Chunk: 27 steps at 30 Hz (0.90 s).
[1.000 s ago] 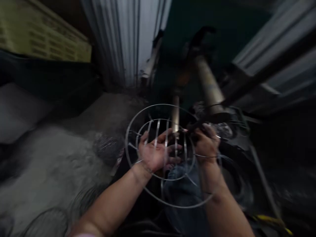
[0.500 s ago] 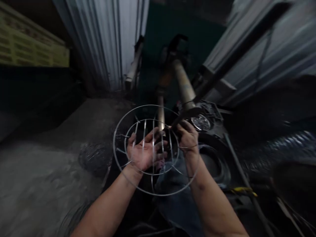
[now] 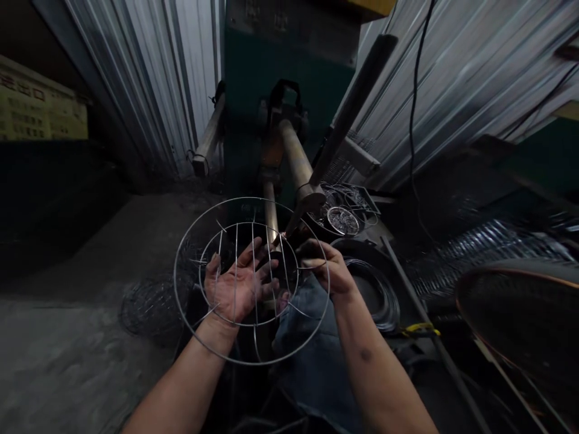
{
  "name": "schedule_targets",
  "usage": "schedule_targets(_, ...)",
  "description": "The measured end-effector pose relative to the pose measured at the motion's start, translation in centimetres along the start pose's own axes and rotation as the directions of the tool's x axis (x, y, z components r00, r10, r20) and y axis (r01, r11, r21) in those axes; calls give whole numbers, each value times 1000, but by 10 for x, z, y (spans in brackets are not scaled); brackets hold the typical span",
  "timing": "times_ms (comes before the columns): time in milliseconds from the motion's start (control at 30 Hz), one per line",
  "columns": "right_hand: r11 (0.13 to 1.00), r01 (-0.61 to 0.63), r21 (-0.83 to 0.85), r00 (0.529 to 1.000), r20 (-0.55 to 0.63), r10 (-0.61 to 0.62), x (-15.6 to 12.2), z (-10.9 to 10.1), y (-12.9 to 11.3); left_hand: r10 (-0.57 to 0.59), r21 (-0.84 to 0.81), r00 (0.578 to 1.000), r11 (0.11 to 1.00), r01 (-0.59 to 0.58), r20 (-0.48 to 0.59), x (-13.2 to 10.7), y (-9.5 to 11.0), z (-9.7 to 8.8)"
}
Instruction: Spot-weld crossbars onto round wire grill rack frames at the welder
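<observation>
A round wire rack [image 3: 256, 326], made of two rings joined by short spokes with straight bars across the inner ring, is held level in front of me. My left hand [image 3: 239, 286] lies palm up beneath it, fingers spread, seen through the bars. At the rack's right side, my right hand [image 3: 328, 265] has its fingers closed around the spoke area between the two rings. The inner ring's far edge is by the tips of a machine's upper metal arm [image 3: 296, 154] and lower metal rod [image 3: 270, 208]; whether it touches them I cannot tell.
Behind stands a green machine [image 3: 289, 60]. To the right are a coil of wire [image 3: 384, 295], a round dish of small metal pieces [image 3: 342, 221] and a long bar [image 3: 407, 289] with yellow tape. Tangled wire [image 3: 154, 304] lies left on the floor. A yellow crate [image 3: 45, 108] is far left.
My view has turned to the right, so machine, rack and hands appear further left. My right hand has drawn back a little from the machine's tip; the left stays under the rack.
</observation>
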State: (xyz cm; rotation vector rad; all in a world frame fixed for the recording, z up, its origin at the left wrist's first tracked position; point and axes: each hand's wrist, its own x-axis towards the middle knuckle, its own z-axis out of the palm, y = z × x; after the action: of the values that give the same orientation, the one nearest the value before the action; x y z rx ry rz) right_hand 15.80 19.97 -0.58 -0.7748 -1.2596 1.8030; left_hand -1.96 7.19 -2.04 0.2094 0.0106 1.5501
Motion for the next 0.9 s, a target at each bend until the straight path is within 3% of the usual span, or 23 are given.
schedule_targets(67, 999, -49, -12, 998, 43, 50, -15, -6, 0, 19, 2, 1000, 1000, -19, 12, -4, 0, 1)
schedule_targets(167, 1000, 22, 5, 995, -94, -21, -22, -1, 8, 65, 5, 998, 998, -65, 15, -8, -1, 3)
schedule_targets(233, 994, 106, 19, 976, -193, -100, -18, 9, 16, 93, 16, 996, 995, -94, 10, -8, -2, 2)
schedule_targets(333, 980, 197, 28, 952, -242, -185, -9, 24, 23, 118, 55, 993, 991, -119, 13, -6, -2, 0)
schedule_targets(567, 960, 276, 52, 878, -421, -229, 10, 39, 20, 155, 135, 988, 978, -156, 21, 6, 4, -7)
schedule_targets(767, 968, 241, 68, 908, -368, -200, 29, 36, 19, 219, 217, 976, 952, -213, -1, 16, 7, -9)
schedule_targets(900, 954, 295, 62, 907, -332, -259, 40, 32, 18, 242, 254, 970, 940, -227, -32, 22, 9, -6)
